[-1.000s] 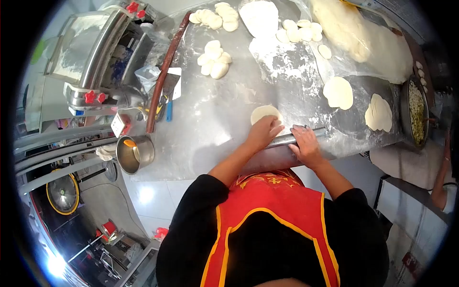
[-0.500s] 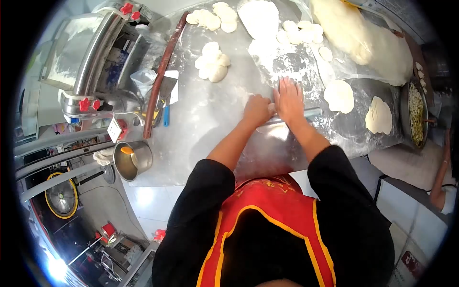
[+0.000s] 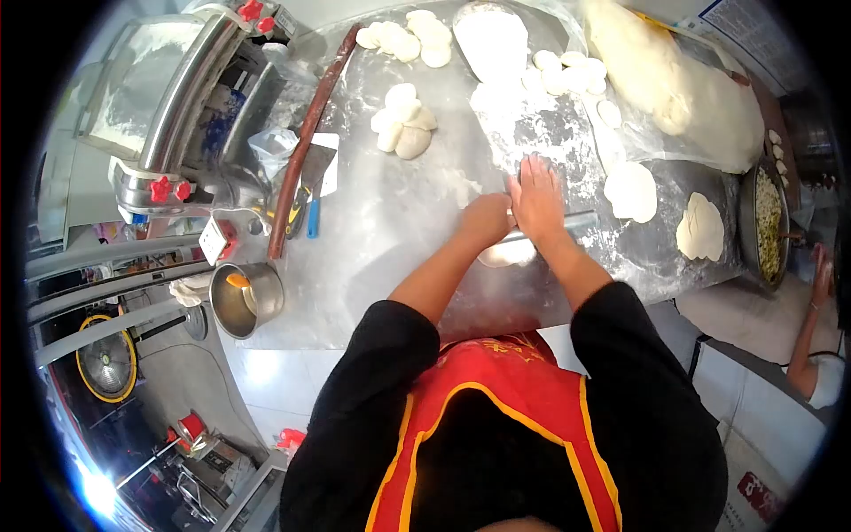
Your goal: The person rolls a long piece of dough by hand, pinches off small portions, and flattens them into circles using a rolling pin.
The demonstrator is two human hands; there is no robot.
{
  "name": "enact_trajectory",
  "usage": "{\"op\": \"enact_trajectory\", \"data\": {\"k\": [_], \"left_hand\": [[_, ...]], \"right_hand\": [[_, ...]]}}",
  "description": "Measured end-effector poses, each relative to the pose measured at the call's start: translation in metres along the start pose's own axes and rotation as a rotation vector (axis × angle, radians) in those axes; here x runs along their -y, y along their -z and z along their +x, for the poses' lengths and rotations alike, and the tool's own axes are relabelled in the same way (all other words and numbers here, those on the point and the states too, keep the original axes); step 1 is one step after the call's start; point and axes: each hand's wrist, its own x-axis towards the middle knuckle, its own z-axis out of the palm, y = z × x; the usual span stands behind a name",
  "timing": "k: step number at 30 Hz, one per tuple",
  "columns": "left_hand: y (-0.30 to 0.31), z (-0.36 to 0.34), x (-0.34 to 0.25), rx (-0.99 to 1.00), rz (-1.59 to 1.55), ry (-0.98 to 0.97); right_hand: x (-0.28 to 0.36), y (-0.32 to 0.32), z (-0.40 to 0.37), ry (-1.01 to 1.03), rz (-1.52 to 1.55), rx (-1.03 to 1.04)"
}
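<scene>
My right hand (image 3: 537, 202) lies flat with fingers stretched out, its palm over a smooth rolling pin (image 3: 581, 220). The pin's right end sticks out past the hand. Beside it, my left hand (image 3: 485, 222) is closed with curled fingers near the pin's left part; what is inside them is hidden. A flat piece of dough (image 3: 505, 254) shows on the near side of the pin, partly under the hands. To the right lie two flattened dough rounds, one large (image 3: 630, 192) and one with an uneven edge (image 3: 700, 228).
Small dough pieces (image 3: 405, 124) lie in clusters at the back, near a flour heap (image 3: 492, 44). A big dough mass (image 3: 674, 89) sits under plastic. Leftward are a long wooden rod (image 3: 310, 133), a scraper with blue handle (image 3: 313, 217), a metal pot (image 3: 232, 306) and a dough machine (image 3: 168, 97). A pan of filling (image 3: 768, 217) stands right.
The view has shifted slightly. My hands stay close together at the rolling pin, and my left hand sits a little lower beside my right. Another person's hand has come into view at the far right.
</scene>
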Motion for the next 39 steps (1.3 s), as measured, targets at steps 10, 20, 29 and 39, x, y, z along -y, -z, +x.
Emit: {"op": "enact_trajectory", "data": {"k": [10,20,29,39], "left_hand": [[0.020,-0.044,0.011,-0.030,-0.182,-0.100],[0.000,-0.047,0.050,-0.065,-0.185,0.077],[0.018,-0.023,0.010,0.080,0.112,-0.036],[-0.003,-0.047,0.047,-0.070,-0.092,-0.036]], "right_hand": [[0.010,0.021,-0.052,0.061,-0.023,0.050],[0.000,0.037,-0.139,0.194,0.090,0.087],[0.023,0.012,-0.014,0.051,-0.033,0.003],[0.023,0.014,-0.055,0.113,0.007,0.014]]}}
